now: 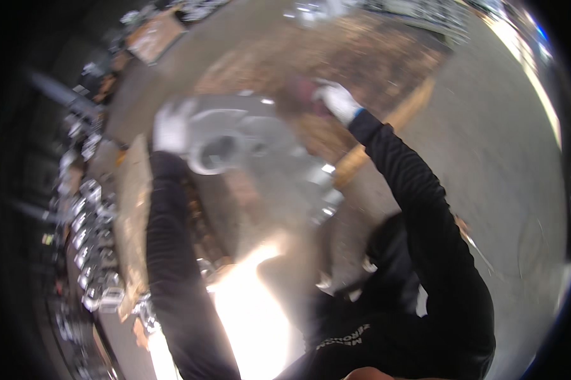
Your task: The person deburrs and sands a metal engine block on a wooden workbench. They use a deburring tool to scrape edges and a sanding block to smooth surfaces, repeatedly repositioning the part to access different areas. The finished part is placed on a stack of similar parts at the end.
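A large silver-grey metal casting (269, 136) with a round opening is in front of me, smeared by motion. My left hand (171, 130), in a white glove, is closed on its left end; the separate fingers are blurred. On the far right side of the casting, my right hand (337, 102), also gloved in white, is closed on a dark red pad or cloth (302, 93). Blur hides the pad's exact kind and whether it touches the casting.
Beyond the casting lies a worn brown surface (380, 57) with a pale wooden edge (418, 98). Shiny metal parts (86, 253) line the left side, near a cardboard sheet (133, 215). A cardboard box (155, 38) stands far left. Bright light falls on the floor below.
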`<move>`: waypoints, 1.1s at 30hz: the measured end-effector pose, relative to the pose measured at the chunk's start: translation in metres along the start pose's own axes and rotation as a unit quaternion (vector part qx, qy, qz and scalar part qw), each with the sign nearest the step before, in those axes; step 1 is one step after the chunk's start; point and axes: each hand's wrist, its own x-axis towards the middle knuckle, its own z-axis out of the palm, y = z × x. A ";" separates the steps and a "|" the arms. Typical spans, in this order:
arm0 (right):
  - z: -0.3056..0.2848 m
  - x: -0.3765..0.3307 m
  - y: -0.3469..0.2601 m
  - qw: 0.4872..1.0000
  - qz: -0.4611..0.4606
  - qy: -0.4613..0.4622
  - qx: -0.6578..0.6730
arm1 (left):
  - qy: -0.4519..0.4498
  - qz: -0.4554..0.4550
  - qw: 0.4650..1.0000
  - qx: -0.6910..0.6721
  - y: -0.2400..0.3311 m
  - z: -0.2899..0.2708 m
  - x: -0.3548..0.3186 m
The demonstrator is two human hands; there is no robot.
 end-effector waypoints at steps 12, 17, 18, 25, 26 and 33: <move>-0.252 -0.513 0.164 0.744 0.465 0.307 -0.369 | -0.018 -0.218 0.927 -0.306 -0.024 -0.008 0.002; -0.208 -0.634 0.224 0.694 0.617 0.285 -0.239 | 0.018 -0.431 0.801 -0.415 0.007 -0.042 -0.027; -0.201 -0.639 0.232 0.680 0.626 0.255 -0.284 | 0.027 -0.443 0.778 -0.445 0.008 -0.044 -0.031; -0.215 -0.629 0.284 0.710 0.548 0.391 -0.209 | 0.043 -0.445 0.763 -0.467 0.017 -0.052 -0.037; -0.224 -0.632 0.292 0.673 0.547 0.447 -0.221 | 0.042 -0.461 0.744 -0.482 0.024 -0.055 -0.037; -0.291 -0.652 0.352 0.757 0.512 0.140 -0.381 | 0.002 -0.406 0.794 -0.451 0.061 -0.075 -0.047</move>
